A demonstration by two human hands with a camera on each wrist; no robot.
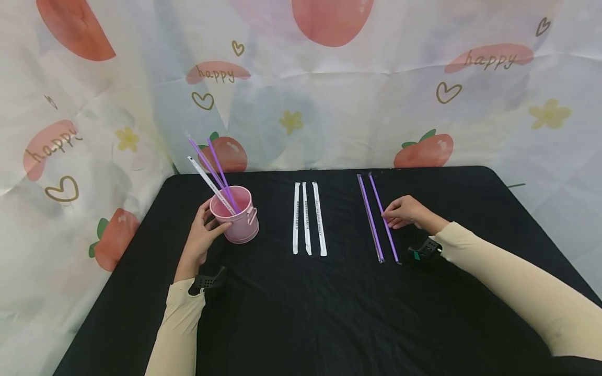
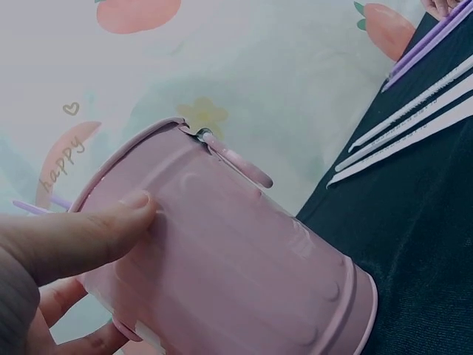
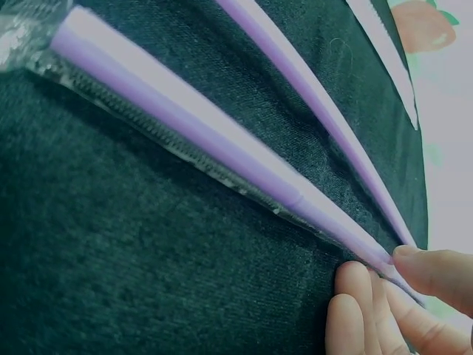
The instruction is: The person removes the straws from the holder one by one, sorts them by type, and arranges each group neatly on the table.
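Observation:
My left hand (image 1: 196, 243) holds a small pink metal bucket (image 1: 243, 231) by its side at the table's left, thumb on the near wall (image 2: 214, 244). Out of the bucket lean two purple straws (image 1: 217, 156) and one white paper-wrapped straw (image 1: 202, 171). At the right, my right hand (image 1: 407, 211) pinches a purple straw (image 1: 392, 244) in a clear wrapper between thumb and fingers; in the right wrist view that straw (image 3: 185, 111) slants down to the fingertips. Just left of it lies another purple straw (image 1: 369, 216).
Three white wrapped straws (image 1: 306, 219) lie side by side mid-table, between the bucket and the purple straws. The black cloth-covered table (image 1: 301, 313) ends at the back against a printed curtain (image 1: 338, 115), which also hangs along the left.

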